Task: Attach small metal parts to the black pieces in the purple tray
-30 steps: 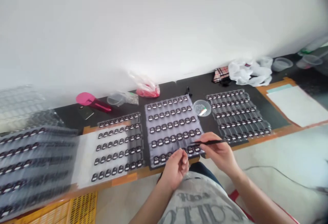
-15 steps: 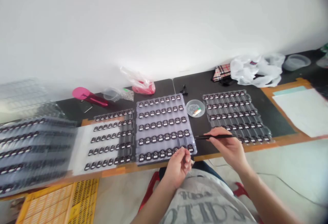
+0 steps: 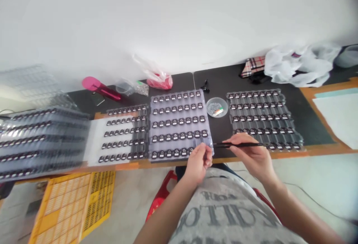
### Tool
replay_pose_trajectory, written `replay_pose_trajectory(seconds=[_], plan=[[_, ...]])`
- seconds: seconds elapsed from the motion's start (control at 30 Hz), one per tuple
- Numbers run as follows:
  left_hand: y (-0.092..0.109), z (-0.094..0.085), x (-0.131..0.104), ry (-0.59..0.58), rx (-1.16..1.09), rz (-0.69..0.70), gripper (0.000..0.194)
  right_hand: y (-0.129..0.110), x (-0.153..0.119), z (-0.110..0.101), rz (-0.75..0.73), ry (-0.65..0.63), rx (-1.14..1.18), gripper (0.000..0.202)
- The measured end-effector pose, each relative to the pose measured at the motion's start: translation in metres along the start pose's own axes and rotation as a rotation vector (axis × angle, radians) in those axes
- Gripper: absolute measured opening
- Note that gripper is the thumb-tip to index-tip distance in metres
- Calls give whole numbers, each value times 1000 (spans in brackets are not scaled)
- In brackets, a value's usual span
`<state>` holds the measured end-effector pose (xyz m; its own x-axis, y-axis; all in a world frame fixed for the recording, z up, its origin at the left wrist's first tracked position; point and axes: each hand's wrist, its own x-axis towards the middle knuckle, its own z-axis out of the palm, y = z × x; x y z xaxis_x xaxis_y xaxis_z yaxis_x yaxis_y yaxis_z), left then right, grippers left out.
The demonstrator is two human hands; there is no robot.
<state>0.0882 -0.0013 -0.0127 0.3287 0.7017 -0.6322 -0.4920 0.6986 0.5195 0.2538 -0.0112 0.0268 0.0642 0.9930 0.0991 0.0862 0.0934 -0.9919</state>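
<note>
Right of the frame's centre, your right hand [image 3: 253,158] is gripping slim black tweezers [image 3: 246,145]. Your left hand [image 3: 198,164] is curling its fingers, contents undeterminable, and blocking bottom-row small black parts [image 3: 169,153] on the pale violet plastic tray [image 3: 179,115] at centre. A round clear dish [image 3: 226,104] is sitting beside it; a clear plastic tray [image 3: 260,111] is lying farther right.

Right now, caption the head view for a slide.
Right hand holds black tweezers; left hand is at a tray of black parts.
</note>
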Motion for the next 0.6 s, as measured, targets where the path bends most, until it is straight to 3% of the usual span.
replay_pose_trajectory(seconds=[0.2,0.6], plan=[[0,2,-2,31,243,244,36,-4,-3,6,-32,-20,3,13],[-3,-6,-8,25,315,305,34,0,-8,11,4,-116,-15,10]])
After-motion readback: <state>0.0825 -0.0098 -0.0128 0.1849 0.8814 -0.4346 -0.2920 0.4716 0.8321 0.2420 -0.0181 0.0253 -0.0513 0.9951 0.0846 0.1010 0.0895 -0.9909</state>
